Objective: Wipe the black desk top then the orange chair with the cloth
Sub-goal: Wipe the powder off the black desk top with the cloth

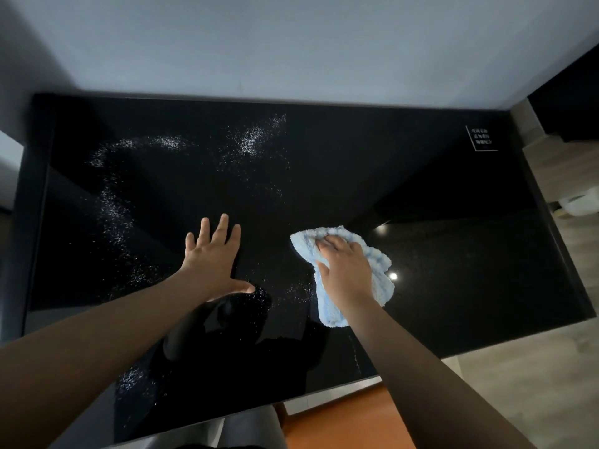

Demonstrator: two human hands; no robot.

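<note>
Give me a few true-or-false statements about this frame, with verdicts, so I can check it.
1. The right hand grips the light blue cloth on the black desk top. True.
2. The left hand holds a spray bottle. False: it lies flat and open on the desk, holding nothing.
3. The white specks lie mostly right of the cloth. False: they lie mostly left of it.
4. The orange chair shows below the desk's near edge. True.

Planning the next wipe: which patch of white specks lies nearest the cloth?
The faint patch beside the cloth, at its left edge; the denser ones lie much farther left.
</note>
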